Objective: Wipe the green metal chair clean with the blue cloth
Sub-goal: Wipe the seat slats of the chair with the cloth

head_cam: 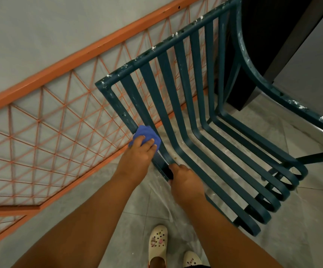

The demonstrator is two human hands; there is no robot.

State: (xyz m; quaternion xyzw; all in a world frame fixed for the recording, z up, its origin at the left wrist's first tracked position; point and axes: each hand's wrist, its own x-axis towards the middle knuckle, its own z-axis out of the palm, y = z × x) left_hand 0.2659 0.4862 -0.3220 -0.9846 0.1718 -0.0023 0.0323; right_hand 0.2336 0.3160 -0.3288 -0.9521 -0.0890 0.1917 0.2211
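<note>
Both hands reach the chair (185, 105): left hand (137, 153) presses the cloth (147, 135) on its side bar (fingers bent), right hand (185, 182) grips the bar below.

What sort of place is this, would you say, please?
Probably a tiled balcony or landing: an orange railing with mesh infill borders grey floor tiles, and a paint-flecked green chair stands beside it.

Probably a home balcony or landing: grey floor tiles (311, 219), orange railing (63, 72), dark doorframe (284, 55).
</note>
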